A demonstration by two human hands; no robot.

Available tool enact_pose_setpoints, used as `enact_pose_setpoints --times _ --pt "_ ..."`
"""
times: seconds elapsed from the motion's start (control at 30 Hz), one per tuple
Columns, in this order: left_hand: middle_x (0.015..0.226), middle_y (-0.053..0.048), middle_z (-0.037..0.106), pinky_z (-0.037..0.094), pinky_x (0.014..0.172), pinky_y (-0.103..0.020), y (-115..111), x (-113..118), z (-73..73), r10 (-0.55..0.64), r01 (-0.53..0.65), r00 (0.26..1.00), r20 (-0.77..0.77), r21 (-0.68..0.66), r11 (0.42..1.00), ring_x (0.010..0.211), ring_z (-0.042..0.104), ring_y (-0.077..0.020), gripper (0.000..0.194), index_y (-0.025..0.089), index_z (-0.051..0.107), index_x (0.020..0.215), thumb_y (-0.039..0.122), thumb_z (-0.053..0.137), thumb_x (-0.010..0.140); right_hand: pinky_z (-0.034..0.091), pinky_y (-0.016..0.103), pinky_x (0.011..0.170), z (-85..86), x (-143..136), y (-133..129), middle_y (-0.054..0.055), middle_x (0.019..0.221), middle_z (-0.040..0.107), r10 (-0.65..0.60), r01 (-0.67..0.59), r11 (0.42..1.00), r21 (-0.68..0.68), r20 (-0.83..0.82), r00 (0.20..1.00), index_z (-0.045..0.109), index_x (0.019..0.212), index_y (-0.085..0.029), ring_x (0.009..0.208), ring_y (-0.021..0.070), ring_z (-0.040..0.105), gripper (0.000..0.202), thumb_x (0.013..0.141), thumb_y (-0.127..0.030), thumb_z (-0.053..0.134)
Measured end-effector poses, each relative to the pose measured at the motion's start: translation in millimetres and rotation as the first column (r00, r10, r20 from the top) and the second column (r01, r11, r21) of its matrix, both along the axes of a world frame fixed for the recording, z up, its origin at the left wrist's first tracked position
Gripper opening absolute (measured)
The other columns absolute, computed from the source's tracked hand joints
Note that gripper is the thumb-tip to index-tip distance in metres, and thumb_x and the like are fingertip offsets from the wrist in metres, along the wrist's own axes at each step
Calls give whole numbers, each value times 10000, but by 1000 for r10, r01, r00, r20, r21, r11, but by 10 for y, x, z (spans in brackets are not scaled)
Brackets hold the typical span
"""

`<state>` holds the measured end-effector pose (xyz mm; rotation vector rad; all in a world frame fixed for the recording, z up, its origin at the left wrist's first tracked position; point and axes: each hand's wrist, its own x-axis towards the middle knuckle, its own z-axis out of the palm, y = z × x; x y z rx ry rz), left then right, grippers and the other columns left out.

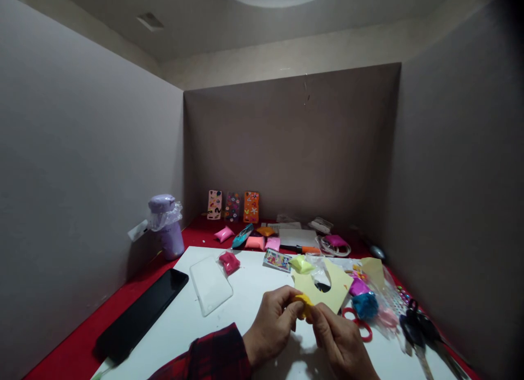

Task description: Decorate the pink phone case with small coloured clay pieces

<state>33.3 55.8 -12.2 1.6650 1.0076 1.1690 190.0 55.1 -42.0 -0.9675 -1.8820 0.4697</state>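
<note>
Low in the middle of the head view, my left hand [270, 322] and my right hand [338, 336] meet over a white board [164, 342]. Between them is a small lump of yellow clay [304, 304], pinched by the fingertips of both. Part of the lump is hidden behind the fingers. Just beyond my hands lies a pale yellow sheet [335, 284] with a rounded cut-out. Red-handled scissors [364, 331] lie right of my right hand. A clear phone case [210, 284] and a dark pink clay packet [229, 263] rest left of my left hand.
A black phone [143, 314] lies at the left near a purple bottle [170, 232]. Decorated phone cases [251, 207] stand along the back. Several clay packets [255, 243] sit behind the board. A blue clay lump [365, 305] and black-handled tools [417, 325] are at the right. Grey panels enclose the table.
</note>
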Motion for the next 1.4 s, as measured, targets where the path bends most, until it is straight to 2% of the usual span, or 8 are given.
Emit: enact_pose_setpoints --times 0.23,0.4,0.5,0.67,0.83,0.97,1.23,1.4 --pt "806 -95 610 410 680 -292 -27 -61 2 97 -23 970 -222 314 949 741 533 -185 153 132 640 873 137 495 823 375 223 489 22 -43 -31 -11 530 520 142 -156 976 -154 -96 985 501 622 -195 491 132 522 414 955 -399 364" --pt "898 -127 629 435 742 -310 -25 -82 34 36 114 941 -338 413 904 834 559 -212 250 130 605 1042 144 423 871 376 229 485 -16 -70 -31 -4 535 521 40 -103 950 -296 -211 977 522 616 -182 501 138 510 461 935 -479 372" --pt "980 -137 620 442 754 -324 -34 -73 25 43 128 927 -371 424 897 866 554 -229 307 136 567 1128 166 532 824 381 226 485 -32 -62 -7 -3 562 526 35 -127 929 -348 -256 966 535 644 -178 521 141 507 444 913 -505 404" --pt "921 -123 627 433 716 -315 -49 -59 -7 65 97 927 -369 406 909 814 547 -222 300 123 592 1076 147 592 777 341 223 451 -23 -60 -29 -16 497 477 136 -197 938 -285 -220 966 497 579 -179 467 123 456 490 934 -487 361" --pt "843 -84 628 419 716 -271 -37 -50 14 60 55 948 -311 348 936 775 559 -181 208 136 626 1008 254 506 886 320 232 444 -3 -52 -55 -17 490 453 -34 11 983 -186 -122 992 438 540 -200 460 125 449 508 942 -491 329" --pt "831 -81 617 398 713 -275 -24 -49 5 45 48 953 -299 298 953 765 546 -180 270 139 627 952 316 425 925 383 229 486 0 -31 -23 -27 567 505 -106 101 990 -94 -57 993 463 685 -214 501 138 503 366 921 -486 392" --pt "758 -62 628 406 664 -253 -6 -47 25 -18 46 980 -196 139 989 694 551 -156 260 125 633 822 303 456 891 445 241 512 -19 -56 -26 -25 662 590 -107 104 993 -49 -75 991 496 868 -230 552 158 584 242 891 -468 460" --pt "633 -19 591 392 573 -225 -13 -28 82 -40 43 996 -85 29 999 590 519 -123 189 127 613 709 239 515 825 460 227 542 49 -56 -57 -5 709 608 35 -38 999 -18 -156 987 529 876 -234 603 154 582 194 933 -370 403"
